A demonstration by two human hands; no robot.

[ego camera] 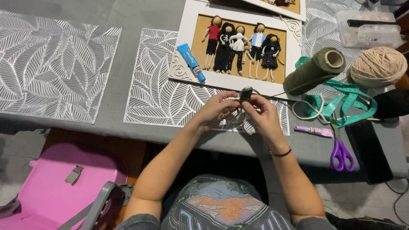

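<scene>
Both my hands meet over the grey table's front edge and pinch one small piece wrapped in dark green yarn [246, 94]. My left hand [218, 108] grips it from the left, my right hand [263, 114] from the right. A thin strand of yarn runs from the piece toward the olive green yarn cone [316, 70] lying on its side at the right. Behind my hands lies a white frame [185, 55] holding several small yarn dolls [240, 47] on a tan backing.
A blue glue tube [191, 62] rests on the frame's left edge. A beige yarn ball [378, 66], teal measuring tape [343, 102], pink tube [314, 131] and purple scissors [341, 154] lie at the right. White leaf placemats [51, 64] cover the table. A pink case [55, 187] sits lower left.
</scene>
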